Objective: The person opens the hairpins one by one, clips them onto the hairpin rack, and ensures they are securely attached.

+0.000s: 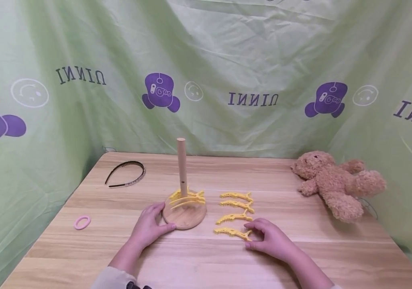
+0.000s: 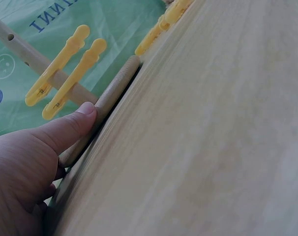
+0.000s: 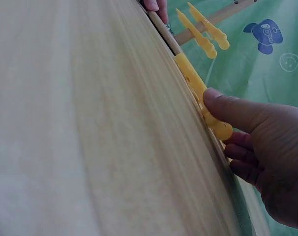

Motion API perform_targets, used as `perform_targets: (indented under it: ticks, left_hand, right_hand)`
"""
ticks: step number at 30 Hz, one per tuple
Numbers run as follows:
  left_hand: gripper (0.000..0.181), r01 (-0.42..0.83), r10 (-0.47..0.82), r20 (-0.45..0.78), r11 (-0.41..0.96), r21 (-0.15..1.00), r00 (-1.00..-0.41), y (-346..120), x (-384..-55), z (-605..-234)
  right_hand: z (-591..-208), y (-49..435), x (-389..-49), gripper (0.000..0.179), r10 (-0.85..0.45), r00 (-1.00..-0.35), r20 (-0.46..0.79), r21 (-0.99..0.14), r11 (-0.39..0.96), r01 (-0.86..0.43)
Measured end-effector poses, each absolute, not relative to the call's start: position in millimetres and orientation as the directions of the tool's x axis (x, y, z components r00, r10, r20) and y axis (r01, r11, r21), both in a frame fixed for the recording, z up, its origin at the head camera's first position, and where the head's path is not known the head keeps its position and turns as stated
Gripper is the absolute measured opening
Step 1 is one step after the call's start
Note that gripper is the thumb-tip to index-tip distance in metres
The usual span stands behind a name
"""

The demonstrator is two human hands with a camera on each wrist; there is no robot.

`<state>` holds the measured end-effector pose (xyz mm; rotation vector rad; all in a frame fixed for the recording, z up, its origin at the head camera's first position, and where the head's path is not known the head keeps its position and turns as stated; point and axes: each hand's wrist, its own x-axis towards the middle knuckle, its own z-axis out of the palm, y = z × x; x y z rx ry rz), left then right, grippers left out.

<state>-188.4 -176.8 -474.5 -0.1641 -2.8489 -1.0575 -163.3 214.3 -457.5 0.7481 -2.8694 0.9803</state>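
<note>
A wooden stand, with an upright post (image 1: 182, 164) on a round base (image 1: 186, 220), is on the table. My left hand (image 1: 149, 226) holds the base's left rim between thumb and fingers. Two yellow hair clips (image 2: 73, 81) are on the post, low down and one above the other. To the right of the stand, several yellow alligator hair clips (image 1: 235, 206) lie in a column. My right hand (image 1: 269, 237) pinches the forked end of the nearest clip (image 1: 229, 231), which lies on the table. Its thumb (image 3: 232, 108) touches the clip in the right wrist view.
A dark headband (image 1: 142, 172) lies at the back left and a pink hair ring (image 1: 82, 222) at the left. On the right side a brown teddy bear (image 1: 330, 180) lies on the table (image 1: 184, 265). A green printed curtain (image 1: 209, 132) hangs around the table.
</note>
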Motion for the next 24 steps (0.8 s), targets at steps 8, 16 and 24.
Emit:
perform_targets:
  ticks: [8,16,24]
  left_hand:
    - [0.092,0.143,0.066,0.141,0.750,0.646,-0.988,-177.1,-188.1,-475.2]
    - [0.093,0.130,0.063,0.125,0.748,0.651,-0.990,-177.4,-188.7,-474.7]
    - [0.093,0.124,0.061,0.118,0.749,0.651,-0.991,-176.8,-188.1,-473.9]
  right_hand:
    - [-458.9,215.7,-164.2,0.040,-0.468,-0.865,0.180,-0.540,0.688,-0.485]
    - [-455.7,213.3,-165.6,0.035,-0.450,-0.876,0.171,-0.549,0.695,-0.464]
    - [-435.8,206.9,-173.3,0.033,-0.438,-0.880,0.182,-0.563,0.687,-0.458]
